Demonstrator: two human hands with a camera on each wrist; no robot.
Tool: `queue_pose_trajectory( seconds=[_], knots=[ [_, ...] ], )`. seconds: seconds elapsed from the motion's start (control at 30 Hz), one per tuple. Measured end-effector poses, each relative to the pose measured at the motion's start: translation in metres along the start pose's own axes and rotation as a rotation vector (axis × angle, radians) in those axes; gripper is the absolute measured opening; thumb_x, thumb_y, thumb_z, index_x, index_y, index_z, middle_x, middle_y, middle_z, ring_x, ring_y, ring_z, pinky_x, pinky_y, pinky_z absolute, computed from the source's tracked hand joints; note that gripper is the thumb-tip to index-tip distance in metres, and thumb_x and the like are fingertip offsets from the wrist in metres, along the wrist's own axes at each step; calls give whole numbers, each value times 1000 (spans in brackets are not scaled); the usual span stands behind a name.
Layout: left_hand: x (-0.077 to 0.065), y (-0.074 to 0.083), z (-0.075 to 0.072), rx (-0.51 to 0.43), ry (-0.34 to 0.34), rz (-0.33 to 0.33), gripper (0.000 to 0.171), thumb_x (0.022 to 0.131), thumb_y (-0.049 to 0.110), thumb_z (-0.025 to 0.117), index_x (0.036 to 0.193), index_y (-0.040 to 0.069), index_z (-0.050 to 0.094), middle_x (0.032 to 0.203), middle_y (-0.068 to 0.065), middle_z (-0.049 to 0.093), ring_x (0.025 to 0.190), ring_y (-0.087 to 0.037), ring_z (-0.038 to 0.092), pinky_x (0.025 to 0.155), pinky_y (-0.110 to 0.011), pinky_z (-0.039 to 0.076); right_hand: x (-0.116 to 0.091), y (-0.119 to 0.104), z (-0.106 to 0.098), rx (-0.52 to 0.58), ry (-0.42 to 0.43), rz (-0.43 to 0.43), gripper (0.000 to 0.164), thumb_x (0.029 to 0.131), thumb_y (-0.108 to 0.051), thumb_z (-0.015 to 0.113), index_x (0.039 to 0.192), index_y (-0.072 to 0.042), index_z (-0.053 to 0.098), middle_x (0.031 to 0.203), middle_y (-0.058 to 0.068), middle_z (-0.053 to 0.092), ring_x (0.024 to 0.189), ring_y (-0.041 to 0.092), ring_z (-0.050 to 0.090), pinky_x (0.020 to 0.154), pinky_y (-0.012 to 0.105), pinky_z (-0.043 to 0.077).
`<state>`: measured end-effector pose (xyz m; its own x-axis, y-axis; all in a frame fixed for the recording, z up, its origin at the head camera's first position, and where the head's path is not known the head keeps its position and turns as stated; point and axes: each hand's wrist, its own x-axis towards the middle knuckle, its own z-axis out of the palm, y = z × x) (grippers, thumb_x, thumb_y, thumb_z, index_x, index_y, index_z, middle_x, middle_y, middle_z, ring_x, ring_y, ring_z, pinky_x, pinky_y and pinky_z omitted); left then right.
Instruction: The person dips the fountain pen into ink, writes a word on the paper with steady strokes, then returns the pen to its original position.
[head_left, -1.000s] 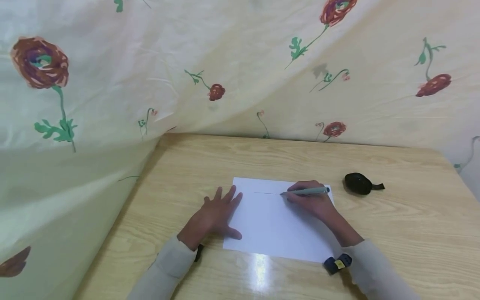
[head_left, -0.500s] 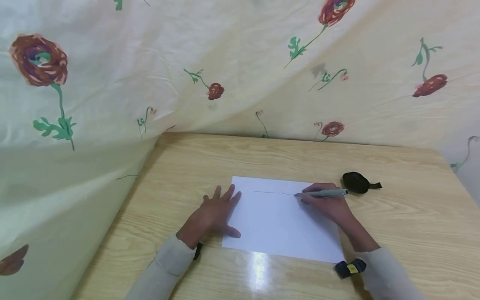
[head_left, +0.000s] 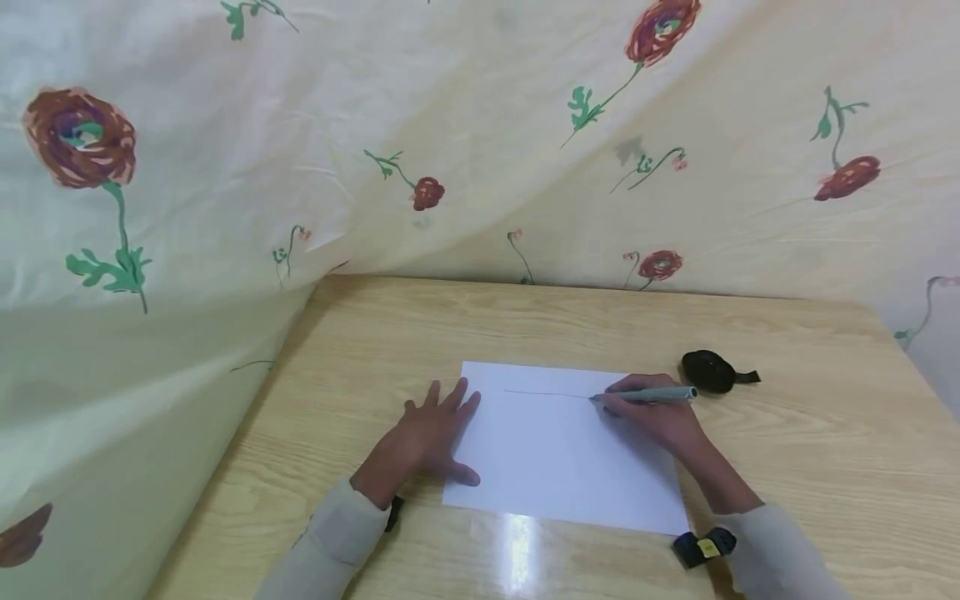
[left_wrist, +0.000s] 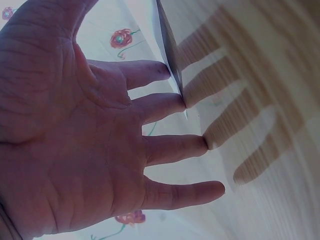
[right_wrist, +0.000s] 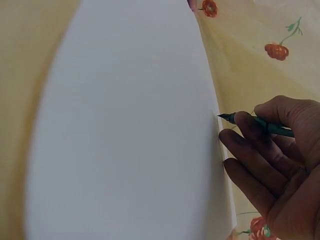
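The splayed, empty left hand (head_left: 426, 436) rests at nine o'clock on the paper (head_left: 558, 462); the right hand (head_left: 663, 419) pinches the fountain pen (head_left: 651, 394). Light pressure could let the paper slip, skewing the line (head_left: 547, 393).

The counter (head_left: 825, 467) is pale, grained wood, glossy enough to show a bright patch of light (head_left: 519, 550). A white paper (head_left: 540, 458) lies on it, just beyond that patch, and right of the paper's far right corner, near it, rests a black thing (head_left: 707, 372), rounded, with a short tail (head_left: 748, 377)
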<state>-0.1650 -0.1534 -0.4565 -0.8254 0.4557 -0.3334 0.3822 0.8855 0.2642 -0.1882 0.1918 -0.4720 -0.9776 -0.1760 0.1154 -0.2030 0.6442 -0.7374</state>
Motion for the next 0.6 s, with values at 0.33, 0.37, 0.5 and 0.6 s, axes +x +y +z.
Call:
queue_pose_trajectory(
  seconds=[0.33, 0.37, 0.5, 0.6],
  knots=[
    [0, 0, -1, 3, 11, 7, 115, 69, 58, 85, 158, 11, 27, 165, -15, 16, 147, -50, 14, 103, -75, 27, 0, 0, 0, -29, 5, -22, 11, 89, -15, 76, 94, -5, 79, 82, 0, 75, 72, 10, 66, 63, 22, 51],
    [0, 0, 0, 5, 10, 6, 116, 69, 58, 85, 158, 11, 27, 165, -14, 16, 147, -50, 14, 103, -74, 27, 0, 0, 0, -30, 7, -24, 11, 89, -14, 76, 94, -5, 79, 82, 0, 75, 73, 10, 66, 63, 22, 51],
    [0, 1, -1, 6, 11, 4, 115, 69, 57, 85, 158, 12, 28, 165, -14, 17, 147, -50, 14, 103, -74, 27, 0, 0, 1, -43, 11, -25, 11, 89, -14, 76, 94, -5, 79, 82, 1, 75, 74, 12, 67, 64, 23, 52],
    [0, 1, -1, 7, 12, 6, 115, 69, 58, 85, 158, 11, 28, 165, -14, 16, 147, -50, 14, 103, -74, 27, 0, -1, 1, -50, 11, -26, 11, 88, -13, 76, 94, -4, 79, 82, 1, 75, 74, 12, 67, 64, 23, 52]
  ],
)
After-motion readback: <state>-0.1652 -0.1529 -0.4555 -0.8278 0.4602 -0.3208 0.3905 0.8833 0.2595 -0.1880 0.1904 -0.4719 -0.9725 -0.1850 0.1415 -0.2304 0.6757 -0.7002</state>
